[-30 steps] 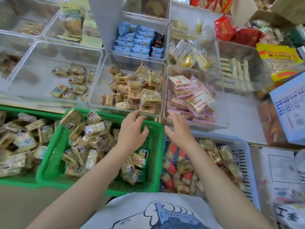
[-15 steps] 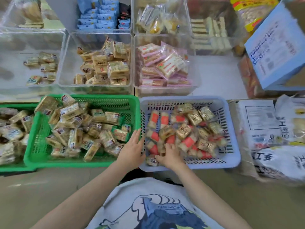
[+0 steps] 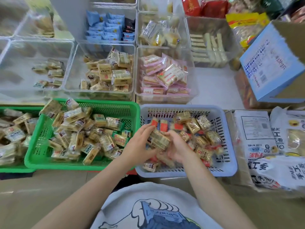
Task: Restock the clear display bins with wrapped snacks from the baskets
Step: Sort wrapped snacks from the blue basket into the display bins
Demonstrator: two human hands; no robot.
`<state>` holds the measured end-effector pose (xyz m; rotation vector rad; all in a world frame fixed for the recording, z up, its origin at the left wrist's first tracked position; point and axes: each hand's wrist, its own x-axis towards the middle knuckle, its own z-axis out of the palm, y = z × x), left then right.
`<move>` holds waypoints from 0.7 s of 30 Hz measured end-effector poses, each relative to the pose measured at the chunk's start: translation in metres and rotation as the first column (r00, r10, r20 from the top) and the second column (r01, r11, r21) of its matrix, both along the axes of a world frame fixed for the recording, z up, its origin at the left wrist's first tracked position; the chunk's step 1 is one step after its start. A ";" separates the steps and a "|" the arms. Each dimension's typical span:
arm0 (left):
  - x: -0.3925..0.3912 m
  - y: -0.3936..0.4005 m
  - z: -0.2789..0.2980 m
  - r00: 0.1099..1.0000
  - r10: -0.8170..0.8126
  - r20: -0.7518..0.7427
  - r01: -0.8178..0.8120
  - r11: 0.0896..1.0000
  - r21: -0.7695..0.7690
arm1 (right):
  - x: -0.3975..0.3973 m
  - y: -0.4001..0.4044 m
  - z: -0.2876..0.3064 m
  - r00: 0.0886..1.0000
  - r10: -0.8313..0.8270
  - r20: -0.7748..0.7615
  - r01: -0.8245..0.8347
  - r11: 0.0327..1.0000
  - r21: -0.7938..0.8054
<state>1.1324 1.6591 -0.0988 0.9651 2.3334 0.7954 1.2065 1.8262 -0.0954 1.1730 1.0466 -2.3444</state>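
Observation:
My left hand (image 3: 139, 146) and my right hand (image 3: 177, 148) are both inside the lilac basket (image 3: 231, 164), cupped around a bunch of tan wrapped snacks (image 3: 158, 140) held between them. More tan and red-ended wrapped snacks (image 3: 200, 129) lie loose in that basket. Left of it, a green basket (image 3: 38, 156) is heaped with tan wrapped snacks. Behind the baskets stand clear display bins: one half full of tan snacks (image 3: 107, 75), one with pink-wrapped snacks (image 3: 163, 76), and a nearly bare one (image 3: 49, 73) at the left.
A second green basket (image 3: 9, 169) of snacks sits at the far left. Large white snack bags (image 3: 270, 146) lie right of the lilac basket. A blue-sided cardboard box (image 3: 270, 63) leans at the right. Further bins hold blue packets (image 3: 105, 27) and pale bars (image 3: 208, 45).
Both hands came back from the display bins to the lilac basket and gathered a bunch of tan snacks, which they now lift between them. The camera view tilted down.

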 end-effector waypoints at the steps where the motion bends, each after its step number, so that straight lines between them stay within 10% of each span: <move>1: -0.008 0.000 0.006 0.999 -0.003 -0.053 0.004 1.000 0.019 | -0.010 -0.001 0.005 1.000 0.018 -0.015 -0.018 1.000 0.003; 11: -0.115 -0.026 0.028 0.942 0.164 -0.294 -0.163 0.986 0.029 | -0.151 -0.019 0.030 0.979 0.196 0.057 -0.202 0.880 0.431; 16: -0.201 -0.044 0.032 0.848 0.460 -0.264 -0.448 0.888 0.107 | -0.202 -0.030 0.032 0.919 0.381 0.107 -0.201 0.217 0.955; 21: -0.283 -0.027 0.032 0.776 0.515 -0.365 -0.474 0.857 0.201 | -0.206 -0.036 -0.012 0.677 0.578 0.456 -0.434 -0.187 0.881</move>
